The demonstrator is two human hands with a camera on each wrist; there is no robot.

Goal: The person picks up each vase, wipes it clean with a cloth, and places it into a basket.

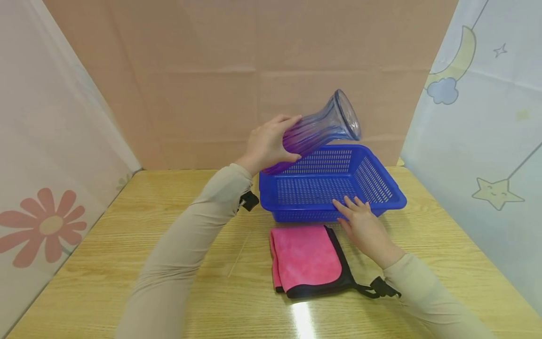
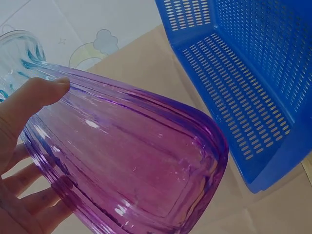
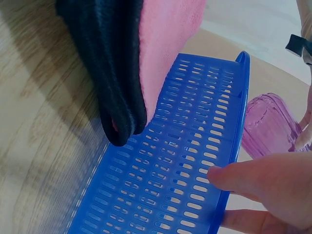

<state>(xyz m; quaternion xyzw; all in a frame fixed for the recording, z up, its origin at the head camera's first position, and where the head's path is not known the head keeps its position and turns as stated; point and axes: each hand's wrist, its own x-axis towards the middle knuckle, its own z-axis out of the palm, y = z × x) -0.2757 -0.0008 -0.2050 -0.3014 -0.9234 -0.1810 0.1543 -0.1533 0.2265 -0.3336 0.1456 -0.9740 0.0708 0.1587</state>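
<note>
My left hand (image 1: 271,141) grips a ribbed glass vase (image 1: 315,129), its thumb on one side and fingers spread round the other. The vase fades from purple at the base (image 2: 161,161) to clear blue at its flared mouth, which points up and right. It is tilted over the back left of a blue plastic basket (image 1: 394,200). My right hand (image 1: 366,230) holds the basket's front rim near the right, with the thumb (image 3: 229,178) against the slotted outer wall and the fingers over the rim. The basket's visible floor is bare.
A folded pink cloth (image 1: 306,259) with black edging lies on the wooden table (image 1: 178,282) in front of the basket, close to the right wrist's black strap (image 1: 383,287). A tan backdrop (image 1: 190,84) rises behind, with patterned white panels on both sides.
</note>
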